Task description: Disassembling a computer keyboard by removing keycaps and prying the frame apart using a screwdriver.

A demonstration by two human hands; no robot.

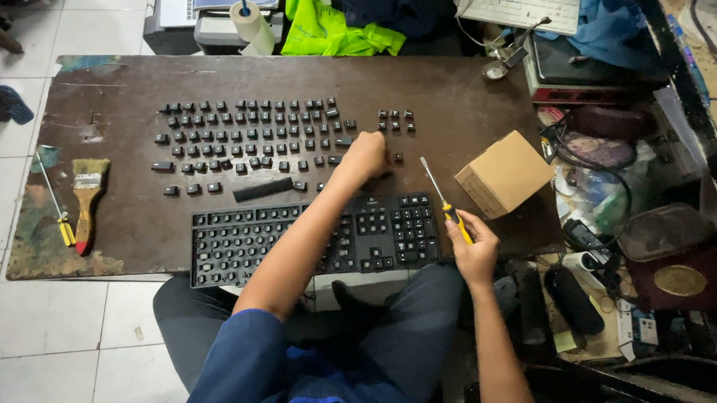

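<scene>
Two hands are at work above the keyboard [316, 238], which lies at the near edge of the brown table [462, 101] with most of its left and middle sockets bare and its right-hand block of keys in place. I take that keyboard as the landmark.

Far left of the keyboard lie a paintbrush [87, 199] and a thin yellow-handled tool [57, 209]. Behind the keyboard, the loose keycaps [247, 134] sit in rows that copy the board's layout, with the long bar key [263, 189] just behind its left half.

The left hand [366, 155] reaches behind the keyboard's middle, curled down over the right end of the keycap rows. I cannot tell whether its fingers pinch a cap. Just right of the keyboard, the right hand [475, 247] is closed around the yellow handle of a screwdriver [447, 204], tip pointing away.

In my judgement, each cap is best set down in its matching row position, square and apart from its neighbours. The screwdriver tip should be kept clear of the rows.

Packages: a plain tan cardboard box [505, 173], closed, stands behind and right of the keyboard. I see no label on it. A paper roll [250, 22] stands far behind the keyboard's left half.
</scene>
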